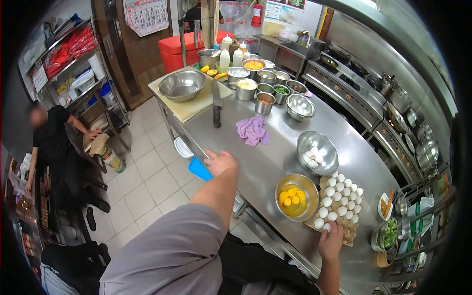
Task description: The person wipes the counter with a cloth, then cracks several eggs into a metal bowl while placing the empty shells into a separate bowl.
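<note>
My left hand is at the near edge of the steel table, fingers apart and holding nothing. At the lower right, my right hand touches a white egg at the near end of a carton of eggs, its fingers bent round it. Beside the carton stands a steel bowl with several yolks in it. Behind that, another steel bowl holds empty eggshells. A crumpled purple cloth lies farther back.
A knife lies partly on a cutting board, near a large bowl. Several containers and squeeze bottles stand at the back. A seated person is at the left. Stoves line the right.
</note>
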A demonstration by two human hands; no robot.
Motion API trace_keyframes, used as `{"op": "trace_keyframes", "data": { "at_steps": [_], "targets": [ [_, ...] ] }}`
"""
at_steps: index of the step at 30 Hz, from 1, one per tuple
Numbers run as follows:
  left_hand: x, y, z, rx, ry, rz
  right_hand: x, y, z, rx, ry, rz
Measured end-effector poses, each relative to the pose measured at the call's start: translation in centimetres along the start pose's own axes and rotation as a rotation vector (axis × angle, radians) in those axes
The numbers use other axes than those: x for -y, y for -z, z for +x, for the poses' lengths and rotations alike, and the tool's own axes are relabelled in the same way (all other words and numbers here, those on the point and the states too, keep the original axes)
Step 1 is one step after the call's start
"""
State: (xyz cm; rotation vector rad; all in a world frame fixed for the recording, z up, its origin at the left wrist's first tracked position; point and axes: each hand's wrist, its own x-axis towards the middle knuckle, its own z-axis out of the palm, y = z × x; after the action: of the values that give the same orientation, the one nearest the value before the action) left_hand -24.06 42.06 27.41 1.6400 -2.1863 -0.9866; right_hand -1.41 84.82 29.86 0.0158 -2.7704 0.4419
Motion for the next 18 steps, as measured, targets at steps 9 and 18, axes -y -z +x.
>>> {"op": "trace_keyframes", "data": {
  "at_steps": [9,18],
  "targets": [
    [-0.1,-0.1,0.0,-0.033,0.006,0.021,-0.1,1.2,0.5,0.126,-0.063,0.060],
    [0.1,-1.0,0.3,-0.085,0.009,0.000,-0.9,1.4,0.7,0.140,-0.017,0.091]
  ]
}}
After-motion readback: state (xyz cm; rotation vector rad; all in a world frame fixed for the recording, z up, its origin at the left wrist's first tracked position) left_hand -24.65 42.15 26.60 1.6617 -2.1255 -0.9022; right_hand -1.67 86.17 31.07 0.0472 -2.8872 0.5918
